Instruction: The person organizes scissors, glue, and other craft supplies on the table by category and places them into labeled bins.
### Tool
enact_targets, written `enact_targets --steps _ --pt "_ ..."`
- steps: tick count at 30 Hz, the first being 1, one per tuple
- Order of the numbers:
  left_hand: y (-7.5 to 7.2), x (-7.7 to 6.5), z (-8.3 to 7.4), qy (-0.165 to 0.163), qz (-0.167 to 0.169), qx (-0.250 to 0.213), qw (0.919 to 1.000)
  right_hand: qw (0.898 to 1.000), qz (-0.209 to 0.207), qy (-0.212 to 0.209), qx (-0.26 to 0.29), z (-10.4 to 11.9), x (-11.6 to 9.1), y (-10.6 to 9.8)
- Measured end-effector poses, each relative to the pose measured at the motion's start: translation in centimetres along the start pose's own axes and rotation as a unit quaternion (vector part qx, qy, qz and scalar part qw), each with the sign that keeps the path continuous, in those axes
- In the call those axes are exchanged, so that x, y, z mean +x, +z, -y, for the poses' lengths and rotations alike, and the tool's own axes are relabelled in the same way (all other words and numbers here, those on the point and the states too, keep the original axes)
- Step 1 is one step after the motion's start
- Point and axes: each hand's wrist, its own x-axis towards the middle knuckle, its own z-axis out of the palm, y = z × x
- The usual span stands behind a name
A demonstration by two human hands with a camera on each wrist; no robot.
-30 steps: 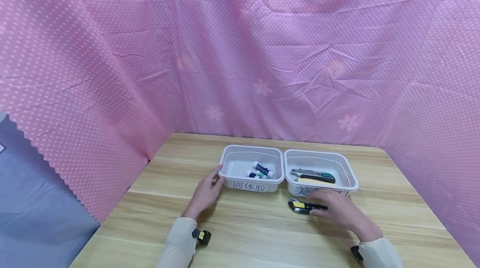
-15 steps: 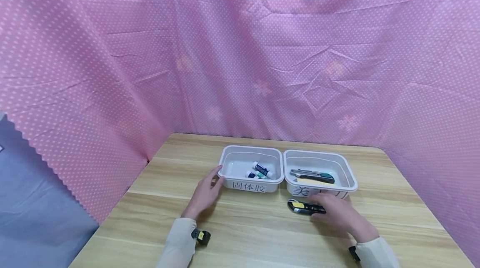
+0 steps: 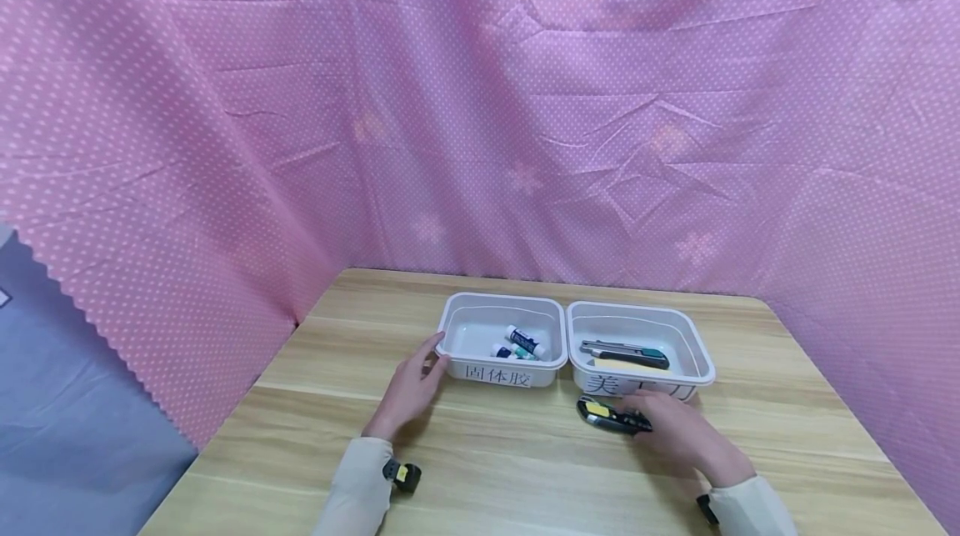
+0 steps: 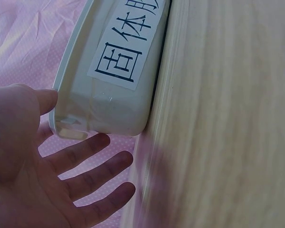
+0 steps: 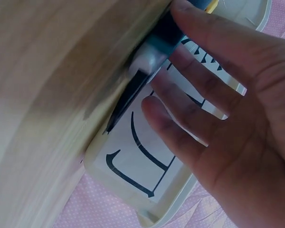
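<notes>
My left hand (image 3: 408,390) rests at the near left corner of the left white plastic box (image 4: 118,107), thumb and index finger on its rim, other fingers (image 4: 102,173) spread straight. Three glue sticks (image 3: 523,342) lie in that box. In front of the right white box (image 3: 701,369), my right hand (image 3: 675,428) pinches the rear end of a black and yellow utility knife (image 3: 600,411) between thumb and fingers. From the right wrist the knife (image 5: 168,31) shows dark beside the box label, its far part cut off by the frame.
Inside the right box lie a utility knife (image 3: 626,353) with a black and green handle and a yellow one (image 3: 630,364) below it. Both boxes stand side by side on the wooden table (image 3: 510,469). A pink dotted curtain (image 3: 480,144) hangs behind.
My right hand has shifted slightly along the knife, its fingers now farther over the handle; the knife has turned a little. The left hand stays at the box corner.
</notes>
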Motion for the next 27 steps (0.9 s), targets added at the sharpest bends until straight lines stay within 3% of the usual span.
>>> enact_targets --steps 27 --pt "-0.08 -0.04 -0.27 -0.009 -0.003 0.004 0.9999 1.0 0.008 -0.007 0.006 0.45 -0.29 -0.29"
